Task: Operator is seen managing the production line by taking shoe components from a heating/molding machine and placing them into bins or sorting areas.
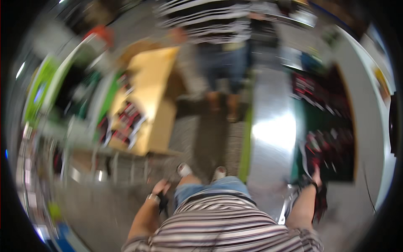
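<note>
My left hand [161, 186] hangs beside my left hip, with a band on the wrist and something black against the palm side. Its fingers are smeared, so its grip is unclear. On the right, my right hand [317, 177] reaches to the near edge of a dark green surface [310, 119]. Close to its fingertips are dark pieces with red and white edges [327, 147], apparently fabric. Dark material [320, 202] shows beside the right wrist; whether the hand holds it or any piece cannot be made out.
A wooden-topped table [157, 80] at the left carries similar dark, red and white pieces [128, 119]. A shiny metal surface [273, 126] runs along my right. Ahead stands another person in a striped top [210, 21]. Green-edged machines [46, 84] stand far left.
</note>
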A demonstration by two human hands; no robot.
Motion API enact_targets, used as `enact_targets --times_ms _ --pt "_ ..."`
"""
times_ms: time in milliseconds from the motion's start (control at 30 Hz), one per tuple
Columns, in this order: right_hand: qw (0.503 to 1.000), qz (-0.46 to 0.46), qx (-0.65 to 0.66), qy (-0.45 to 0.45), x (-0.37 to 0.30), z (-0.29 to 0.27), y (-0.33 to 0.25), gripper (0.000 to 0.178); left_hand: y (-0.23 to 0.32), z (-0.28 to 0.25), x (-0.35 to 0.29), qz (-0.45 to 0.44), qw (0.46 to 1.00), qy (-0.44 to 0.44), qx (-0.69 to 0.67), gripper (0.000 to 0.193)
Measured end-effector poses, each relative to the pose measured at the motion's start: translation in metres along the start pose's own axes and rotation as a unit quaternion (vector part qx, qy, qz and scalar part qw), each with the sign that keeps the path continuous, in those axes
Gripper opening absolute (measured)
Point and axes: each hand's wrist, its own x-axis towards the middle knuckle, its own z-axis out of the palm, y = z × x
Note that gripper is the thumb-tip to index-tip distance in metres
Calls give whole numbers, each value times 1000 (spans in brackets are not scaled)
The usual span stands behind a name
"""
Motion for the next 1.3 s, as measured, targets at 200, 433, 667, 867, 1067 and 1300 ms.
enact_targets --times_ms 200,433,667,867,1067,1300 --pt "904 -362 154 168 59 3 -33 74 99 -23 48 -286 914 -152 -244 57" --pt "685 -608 -135 -377 -188 99 -59 49 204 -86 125 -89 912 -19 -400 55" --pt "437 -365 -274 -775 -397 252 45 59 253 -165 203 150 723 23 -675 90" --pt "476 -261 -341 -767 -392 328 157 100 148 -141 202 -282 415 20 -865 35" --pt "497 -213 -376 -752 -390 303 235 108 100 -97 216 -345 345 160 -858 35" --pt "609 -189 -382 -669 -396 325 253 86 78 -74 224 -404 433 101 -799 46"
